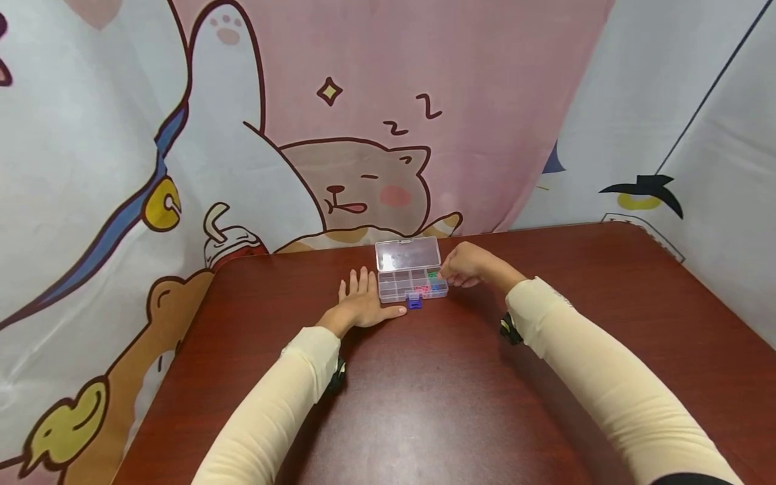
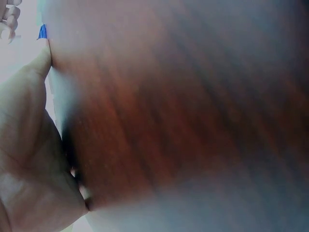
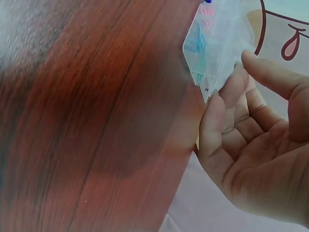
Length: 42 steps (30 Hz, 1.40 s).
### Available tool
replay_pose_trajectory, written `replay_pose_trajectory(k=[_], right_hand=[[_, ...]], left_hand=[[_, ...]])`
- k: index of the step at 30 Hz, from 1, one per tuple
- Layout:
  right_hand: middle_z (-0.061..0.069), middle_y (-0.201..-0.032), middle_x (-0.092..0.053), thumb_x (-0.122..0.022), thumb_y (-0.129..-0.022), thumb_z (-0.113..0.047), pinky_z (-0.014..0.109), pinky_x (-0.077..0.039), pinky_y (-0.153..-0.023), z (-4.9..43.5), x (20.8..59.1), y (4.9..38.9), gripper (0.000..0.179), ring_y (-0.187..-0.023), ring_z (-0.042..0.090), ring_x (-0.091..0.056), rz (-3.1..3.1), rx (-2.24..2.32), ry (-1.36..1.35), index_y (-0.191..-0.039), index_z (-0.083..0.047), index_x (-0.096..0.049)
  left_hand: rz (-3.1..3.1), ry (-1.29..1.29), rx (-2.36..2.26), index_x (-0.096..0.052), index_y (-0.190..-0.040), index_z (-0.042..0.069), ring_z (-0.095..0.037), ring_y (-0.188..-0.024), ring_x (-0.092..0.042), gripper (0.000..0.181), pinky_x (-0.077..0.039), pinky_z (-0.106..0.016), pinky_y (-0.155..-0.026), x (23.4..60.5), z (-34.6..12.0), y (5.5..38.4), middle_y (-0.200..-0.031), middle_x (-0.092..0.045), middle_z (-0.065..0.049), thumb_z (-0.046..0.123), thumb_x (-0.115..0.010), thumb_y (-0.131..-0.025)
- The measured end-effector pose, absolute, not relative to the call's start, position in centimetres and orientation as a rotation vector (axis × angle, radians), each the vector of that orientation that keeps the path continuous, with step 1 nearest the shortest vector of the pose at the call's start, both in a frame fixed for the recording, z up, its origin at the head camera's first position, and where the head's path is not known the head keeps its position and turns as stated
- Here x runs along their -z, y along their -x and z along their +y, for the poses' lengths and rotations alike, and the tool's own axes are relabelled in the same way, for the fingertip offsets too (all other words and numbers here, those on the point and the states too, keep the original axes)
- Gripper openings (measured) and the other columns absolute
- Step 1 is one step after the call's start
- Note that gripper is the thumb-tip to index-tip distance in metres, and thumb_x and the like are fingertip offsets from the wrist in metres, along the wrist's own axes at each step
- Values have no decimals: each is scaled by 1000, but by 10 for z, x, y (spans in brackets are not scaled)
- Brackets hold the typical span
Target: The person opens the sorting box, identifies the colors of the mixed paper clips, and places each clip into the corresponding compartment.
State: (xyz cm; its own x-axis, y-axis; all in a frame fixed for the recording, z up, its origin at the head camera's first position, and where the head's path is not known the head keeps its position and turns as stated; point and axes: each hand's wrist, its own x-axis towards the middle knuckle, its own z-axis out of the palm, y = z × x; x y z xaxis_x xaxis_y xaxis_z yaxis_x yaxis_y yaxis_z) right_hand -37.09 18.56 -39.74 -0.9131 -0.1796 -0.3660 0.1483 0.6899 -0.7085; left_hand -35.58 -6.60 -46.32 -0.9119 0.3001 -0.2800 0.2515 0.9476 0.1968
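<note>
A clear plastic compartment box (image 1: 395, 295) lies on the table with its see-through lid (image 1: 407, 254) raised at the back. Small pink pieces (image 1: 422, 289), blue pieces (image 1: 436, 287) and green pieces (image 1: 432, 275) sit in compartments toward its right end. My left hand (image 1: 362, 306) rests with fingers spread at the box's left side, its thumb stretched along the front near the blue latch (image 1: 415, 303). My right hand (image 1: 463, 265) is at the right end, fingers curled, with thumb and fingertips at the box's corner in the right wrist view.
The dark red-brown wooden table (image 1: 418, 404) has its far edge just behind the box. A cloth with cartoon animals (image 1: 376, 182) hangs behind and around it. Both forearms wear cream sleeves (image 1: 267, 404).
</note>
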Motion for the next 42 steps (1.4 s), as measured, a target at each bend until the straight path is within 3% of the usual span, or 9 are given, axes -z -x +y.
replay_pose_trajectory(k=[29, 37, 42], right_hand=[[7, -76, -67, -64, -91, -17, 36, -56, -65, 188, 404, 372, 23, -62, 14, -60, 2500, 1102, -11, -102, 2, -71], [9, -78, -67, -64, -93, -26, 41, -57, -73, 194, 400, 375, 35, -67, 19, -63, 2544, 1175, -26, -111, 4, -68], [14, -81, -67, -62, -95, -29, 37, -57, -66, 199, 403, 373, 33, -63, 18, -61, 2644, 1230, 28, -106, 1, -68]], left_hand=[[2799, -378, -244, 2, -155, 1, -36, -149, 9, 122, 3, -54, -118, 474, -76, 363, -162, 9, -18, 87, -37, -78], [2774, -482, -257, -9, -154, -3, -36, -150, -1, 111, -8, -52, -119, 461, -87, 358, -162, -3, -20, 73, -52, -84], [2708, -556, -250, -16, -153, -4, -37, -149, -10, 105, -16, -55, -117, 456, -97, 361, -161, -11, -23, 65, -58, -86]])
